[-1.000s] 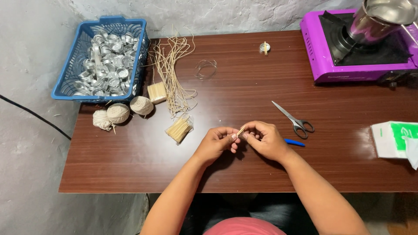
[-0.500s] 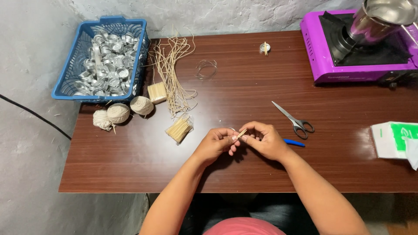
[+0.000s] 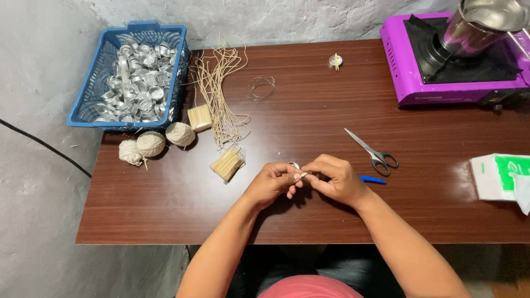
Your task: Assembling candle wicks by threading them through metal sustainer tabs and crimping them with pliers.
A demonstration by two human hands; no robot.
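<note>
My left hand (image 3: 271, 182) and my right hand (image 3: 334, 179) meet over the front middle of the brown table (image 3: 165, 209). Between the fingertips of both sits a thin pale wooden stick (image 3: 303, 174). A small round metal cup (image 3: 294, 165) peeks out just behind my left fingers; I cannot tell which fingers grip it. Grey-handled scissors (image 3: 371, 152) lie just right of my right hand, with a blue pen (image 3: 373, 180) beside my right wrist.
A blue basket (image 3: 88, 91) of several metal cups stands at the back left, with string balls (image 3: 150, 143), a stick bundle (image 3: 227, 164) and loose wicks (image 3: 218, 94) nearby. A purple stove (image 3: 419, 83) with a steel pot (image 3: 477, 27) is back right. A white-green box (image 3: 497, 176) sits right.
My fingers have shifted slightly on the stick; both hands stay at the same spot. Nothing else on the table has moved.
</note>
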